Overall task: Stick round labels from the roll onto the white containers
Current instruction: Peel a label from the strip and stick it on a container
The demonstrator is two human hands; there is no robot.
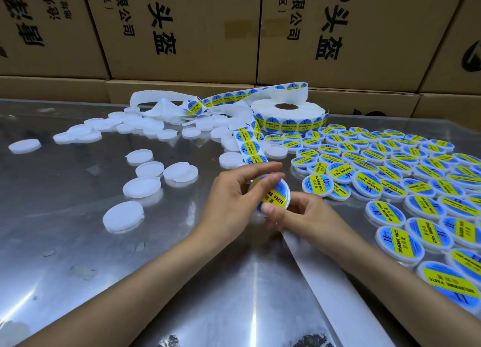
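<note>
The small round white plastic container (270, 194) sits near the middle of the shiny metal surface (78, 242), grasped in both my grips: left hand (234, 195) smoothing its blue-and-yellow round label (274, 198), right hand (294, 215) pinching the rim. Pressing down seems nearly done. Next I'd set it with the labelled white containers (390, 169) toward the right edge, then peel from the white label roll (289, 117) at the far edge.

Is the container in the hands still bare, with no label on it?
No. The container held between the left hand and right hand already carries a blue and yellow label.
</note>
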